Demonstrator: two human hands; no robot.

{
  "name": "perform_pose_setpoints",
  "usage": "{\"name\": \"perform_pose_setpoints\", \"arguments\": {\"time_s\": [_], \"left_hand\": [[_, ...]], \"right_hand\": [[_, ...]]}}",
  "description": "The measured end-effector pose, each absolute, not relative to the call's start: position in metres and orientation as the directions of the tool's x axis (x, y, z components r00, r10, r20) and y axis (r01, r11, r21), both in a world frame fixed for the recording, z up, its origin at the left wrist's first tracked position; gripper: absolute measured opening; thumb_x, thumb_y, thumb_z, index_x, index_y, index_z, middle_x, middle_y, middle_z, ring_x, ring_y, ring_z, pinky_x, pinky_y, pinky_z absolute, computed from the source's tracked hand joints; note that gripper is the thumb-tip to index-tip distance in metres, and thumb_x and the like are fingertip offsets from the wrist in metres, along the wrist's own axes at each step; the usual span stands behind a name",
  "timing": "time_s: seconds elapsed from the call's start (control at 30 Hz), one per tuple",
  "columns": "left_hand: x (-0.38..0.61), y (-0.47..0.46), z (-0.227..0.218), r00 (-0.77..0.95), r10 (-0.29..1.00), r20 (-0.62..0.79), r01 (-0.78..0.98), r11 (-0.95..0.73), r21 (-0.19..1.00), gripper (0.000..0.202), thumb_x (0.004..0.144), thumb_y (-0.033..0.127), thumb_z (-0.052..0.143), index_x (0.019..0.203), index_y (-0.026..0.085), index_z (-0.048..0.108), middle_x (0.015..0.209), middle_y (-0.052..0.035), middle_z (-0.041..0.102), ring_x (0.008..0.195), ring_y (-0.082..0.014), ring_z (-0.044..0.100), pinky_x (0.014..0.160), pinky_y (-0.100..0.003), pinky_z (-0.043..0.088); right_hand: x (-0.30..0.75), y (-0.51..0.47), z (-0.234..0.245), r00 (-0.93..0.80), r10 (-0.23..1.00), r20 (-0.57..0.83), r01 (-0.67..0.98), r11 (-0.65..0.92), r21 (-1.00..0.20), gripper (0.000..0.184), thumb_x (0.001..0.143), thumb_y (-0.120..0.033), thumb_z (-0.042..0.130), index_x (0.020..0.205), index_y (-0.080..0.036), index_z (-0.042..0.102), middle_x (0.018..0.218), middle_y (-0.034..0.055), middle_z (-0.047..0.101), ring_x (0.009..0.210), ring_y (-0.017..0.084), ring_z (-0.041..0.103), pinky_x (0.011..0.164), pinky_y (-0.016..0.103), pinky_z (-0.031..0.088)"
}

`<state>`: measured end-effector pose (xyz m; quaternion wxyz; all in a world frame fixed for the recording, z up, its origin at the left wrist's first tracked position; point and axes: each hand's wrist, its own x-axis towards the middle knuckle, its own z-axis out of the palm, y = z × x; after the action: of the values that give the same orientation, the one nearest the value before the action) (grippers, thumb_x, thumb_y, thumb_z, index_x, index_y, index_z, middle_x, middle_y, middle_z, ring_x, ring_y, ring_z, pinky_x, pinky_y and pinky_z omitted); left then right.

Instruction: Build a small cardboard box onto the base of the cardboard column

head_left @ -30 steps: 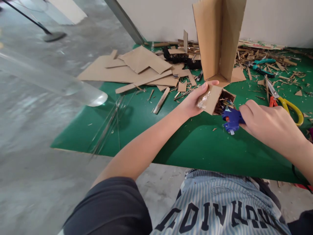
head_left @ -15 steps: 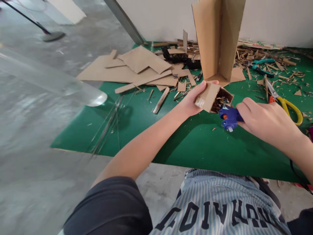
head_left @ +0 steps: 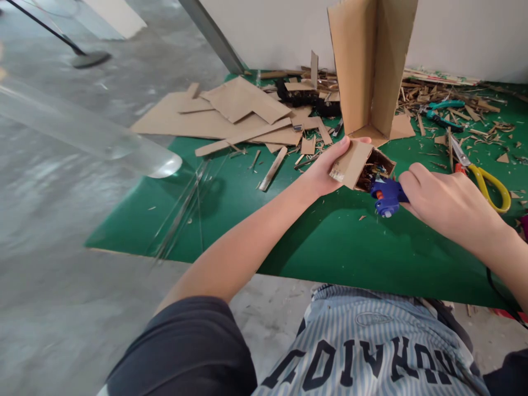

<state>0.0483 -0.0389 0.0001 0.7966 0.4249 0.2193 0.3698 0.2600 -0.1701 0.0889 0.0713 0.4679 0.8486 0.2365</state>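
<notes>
My left hand (head_left: 328, 168) grips a small open-ended cardboard box (head_left: 352, 164) by its far-left side, holding it above the green tabletop. Several small bits show inside the box's open end, too tangled to name. In my right hand (head_left: 441, 199) is a blue hot glue gun (head_left: 388, 196), its fingers wrapped around the handle. The gun's front end is at the box's mouth; its nozzle is hidden there. A tall folded cardboard piece (head_left: 371, 66) stands upright just behind the box.
Yellow-handled scissors (head_left: 487, 181) lie on the green table (head_left: 330, 242) at right, near teal-handled pliers (head_left: 445, 113). Cardboard sheets (head_left: 239, 104) and scraps spread along the back. A clear tube (head_left: 140, 157) juts in from the left.
Almost nothing differs. The glue gun has tilted very slightly at the box's mouth, and the whole view has shifted a little.
</notes>
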Motion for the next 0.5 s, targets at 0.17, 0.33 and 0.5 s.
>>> {"name": "perform_pose_setpoints", "arguments": {"time_s": [0.17,0.33,0.5], "left_hand": [[0.05,-0.043,0.003,0.609,0.792,-0.053,-0.402,0.365,0.84,0.054,0.093,0.062,0.056,0.119,0.018,0.072,0.099,-0.0073,0.079,0.102,-0.0281,0.075,0.087,-0.037,0.058],[0.051,-0.042,0.007,0.569,0.809,-0.146,-0.382,0.417,0.825,0.057,0.093,0.066,0.05,0.111,0.018,0.074,0.097,-0.0088,0.078,0.116,-0.0328,0.071,0.098,-0.043,0.057],[0.052,-0.038,0.007,0.63,0.757,-0.174,-0.377,0.494,0.784,0.059,0.088,0.068,0.053,0.114,0.02,0.073,0.094,-0.0075,0.08,0.122,-0.0351,0.069,0.1,-0.046,0.057]], "right_hand": [[0.262,-0.173,0.084,-0.596,0.78,0.189,0.753,0.463,0.467,0.015,0.096,-0.016,0.047,0.089,-0.013,0.059,0.085,0.0063,0.061,0.058,0.013,0.05,0.051,0.03,0.015],[0.262,-0.173,0.089,-0.643,0.72,0.263,0.74,0.495,0.454,0.018,0.097,-0.017,0.045,0.086,-0.014,0.058,0.083,0.0054,0.061,0.059,0.013,0.049,0.053,0.03,0.015],[0.257,-0.17,0.105,-0.667,0.708,0.23,0.715,0.522,0.465,0.016,0.096,-0.022,0.048,0.086,-0.014,0.057,0.08,0.0059,0.059,0.056,0.012,0.046,0.054,0.03,0.014]]}}
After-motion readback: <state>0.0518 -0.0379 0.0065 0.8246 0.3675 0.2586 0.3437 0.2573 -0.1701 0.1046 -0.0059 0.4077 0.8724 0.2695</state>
